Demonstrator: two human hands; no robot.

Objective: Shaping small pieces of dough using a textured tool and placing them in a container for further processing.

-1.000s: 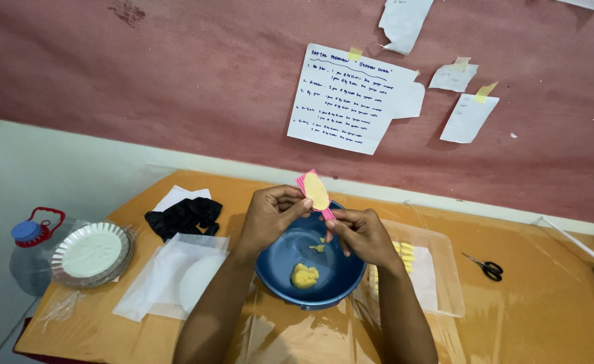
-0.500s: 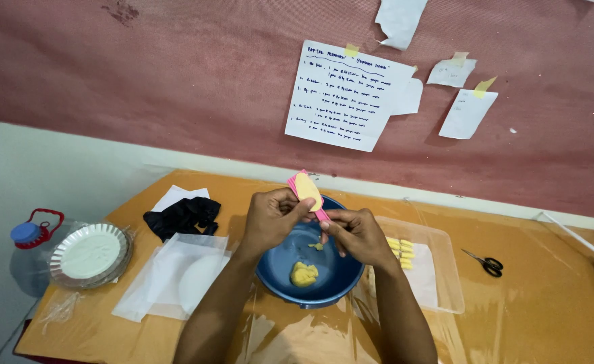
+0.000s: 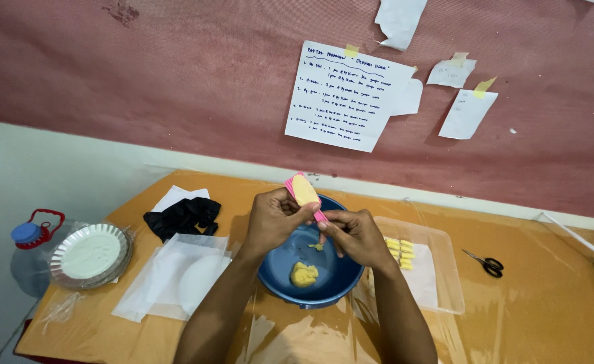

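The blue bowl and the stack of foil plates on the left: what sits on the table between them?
In the head view, between the blue bowl and the foil plates lies a clear plastic bag holding a white disc; a black glove sits farther back.

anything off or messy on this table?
Little. Black gloves lie crumpled beside the plastic sheets. Both hands hold a pink spatula smeared with yellow dough over the blue bowl; nothing spilled on the table.
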